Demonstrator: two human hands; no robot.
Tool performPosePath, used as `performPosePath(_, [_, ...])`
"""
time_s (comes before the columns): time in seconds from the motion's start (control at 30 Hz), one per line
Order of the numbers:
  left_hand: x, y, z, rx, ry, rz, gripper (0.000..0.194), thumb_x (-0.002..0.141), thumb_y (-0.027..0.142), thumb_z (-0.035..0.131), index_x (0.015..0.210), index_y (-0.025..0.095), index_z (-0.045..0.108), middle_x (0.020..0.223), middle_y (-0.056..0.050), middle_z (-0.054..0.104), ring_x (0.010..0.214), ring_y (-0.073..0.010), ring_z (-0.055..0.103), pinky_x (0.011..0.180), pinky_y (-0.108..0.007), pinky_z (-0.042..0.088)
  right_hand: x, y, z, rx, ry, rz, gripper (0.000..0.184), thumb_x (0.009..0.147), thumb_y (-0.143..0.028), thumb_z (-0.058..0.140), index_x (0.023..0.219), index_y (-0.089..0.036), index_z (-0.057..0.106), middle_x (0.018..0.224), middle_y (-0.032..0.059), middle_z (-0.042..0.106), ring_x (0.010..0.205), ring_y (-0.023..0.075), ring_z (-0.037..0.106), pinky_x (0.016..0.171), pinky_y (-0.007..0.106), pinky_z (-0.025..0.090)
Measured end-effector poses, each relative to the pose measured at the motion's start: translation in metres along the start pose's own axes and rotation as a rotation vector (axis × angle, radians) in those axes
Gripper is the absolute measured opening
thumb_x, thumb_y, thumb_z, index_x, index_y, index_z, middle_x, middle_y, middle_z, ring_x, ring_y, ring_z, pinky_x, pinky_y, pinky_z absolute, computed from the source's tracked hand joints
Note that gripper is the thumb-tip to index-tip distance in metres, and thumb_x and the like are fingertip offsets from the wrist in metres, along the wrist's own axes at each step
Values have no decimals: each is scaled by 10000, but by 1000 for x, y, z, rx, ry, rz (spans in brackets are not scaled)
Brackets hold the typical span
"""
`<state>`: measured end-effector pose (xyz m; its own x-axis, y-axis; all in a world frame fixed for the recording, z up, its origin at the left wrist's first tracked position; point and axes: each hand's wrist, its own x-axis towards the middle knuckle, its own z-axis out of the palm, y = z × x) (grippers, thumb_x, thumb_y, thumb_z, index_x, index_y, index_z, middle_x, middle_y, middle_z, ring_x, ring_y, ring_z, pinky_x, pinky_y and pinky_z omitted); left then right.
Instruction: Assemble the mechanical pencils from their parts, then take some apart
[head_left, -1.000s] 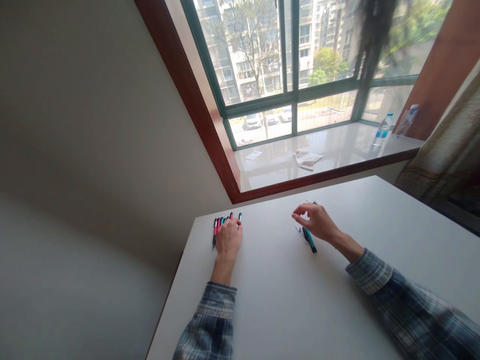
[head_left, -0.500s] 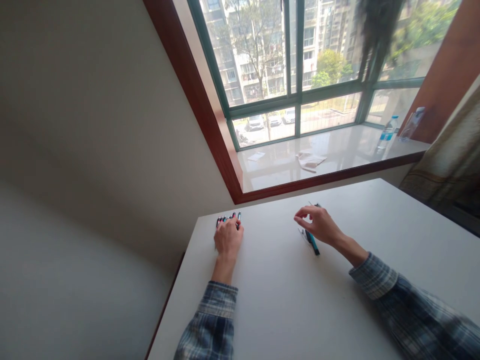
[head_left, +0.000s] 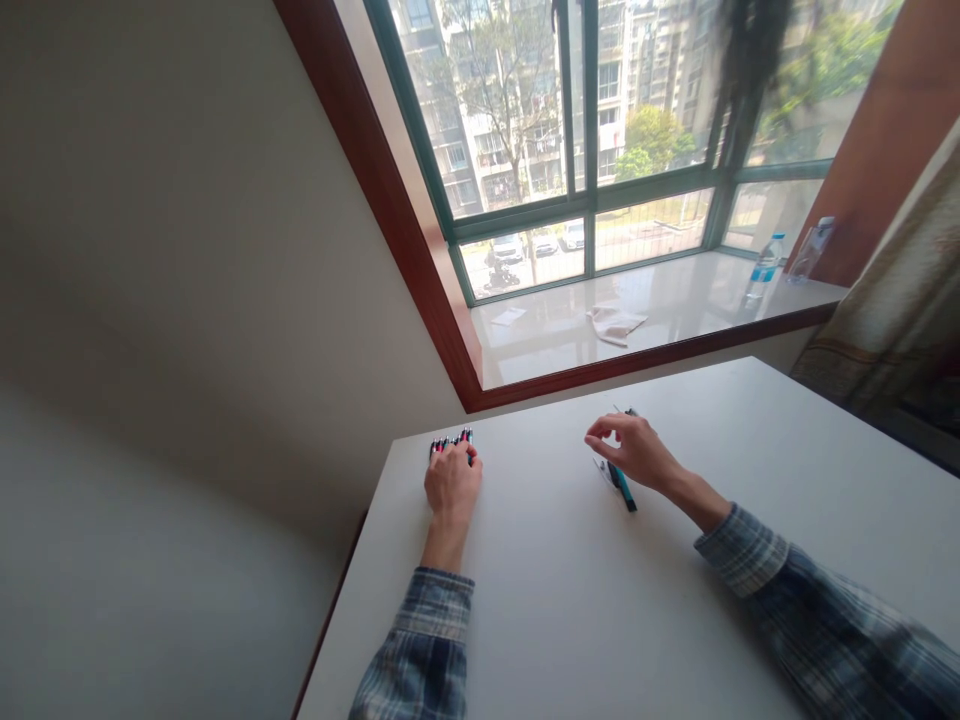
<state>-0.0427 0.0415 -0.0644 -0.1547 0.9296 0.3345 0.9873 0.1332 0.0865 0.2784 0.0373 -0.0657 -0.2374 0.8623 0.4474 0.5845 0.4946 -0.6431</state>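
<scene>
Several slim pens with pink and teal barrels (head_left: 452, 443) lie side by side on the white table (head_left: 540, 620), left of centre. My left hand (head_left: 452, 490) lies over them and hides most of their length, with only their upper ends showing past the fingers. My right hand (head_left: 634, 450) hovers with curled fingers, thumb and forefinger apart, and holds nothing. Beneath it lie a teal pen (head_left: 623, 489) and a small clear, silvery item (head_left: 604, 471). A dark pen tip (head_left: 630, 411) shows beyond those fingers.
Beyond the table's far edge runs a glossy window sill (head_left: 600, 335) with a dark red frame. On it stand a water bottle (head_left: 765, 267) and a crumpled white cloth (head_left: 616, 324). A patterned curtain (head_left: 885, 300) hangs at right; a plain wall fills the left.
The pens' lower ends, visible a second ago, are now covered by my left hand. My right hand has barely moved.
</scene>
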Motion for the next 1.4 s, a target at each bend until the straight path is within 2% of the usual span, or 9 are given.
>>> performPosePath(0.47, [1,5,0,-14,31,28,192,906,252,536,893,231,727,977,-89,741,973,-284,624,851,-366,467,4,4,-6,-40,57,10,164,952,-316,633,865,-222,736,843,41,751,756,205,664,711,342,513])
performPosePath(0.67, [6,17,-6,-138,86,116,177,926,259,533,900,239,707,885,-40,721,883,-234,626,805,-324,444,1,4,-8,-88,64,23,154,960,-305,630,887,-229,742,847,43,743,765,211,658,722,342,510])
performPosePath(0.9, [-2,43,-7,-294,-7,243,174,946,252,541,910,238,710,789,-21,680,842,-214,621,776,-305,439,-8,8,-17,-81,-46,84,196,943,-380,648,890,-247,782,872,47,750,741,210,655,695,341,515])
performPosePath(1.03, [-15,62,-8,-374,-59,345,146,940,239,573,921,241,718,782,-14,676,822,-200,609,799,-302,438,-11,6,-19,-65,-123,64,161,939,-338,657,913,-256,794,890,46,753,752,202,660,709,328,512])
performPosePath(1.17, [-26,77,-11,-422,-90,421,130,937,229,592,926,241,721,769,-10,674,797,-194,601,806,-310,437,-12,5,-18,-100,-143,64,138,936,-320,668,913,-260,790,854,30,747,733,193,651,700,310,494])
performPosePath(1.4, [-34,86,-13,-464,-144,463,129,931,227,593,897,234,717,766,-10,674,790,-192,601,810,-324,449,-14,13,-21,-144,-165,112,165,938,-371,657,990,-260,768,910,33,766,793,209,677,712,309,496])
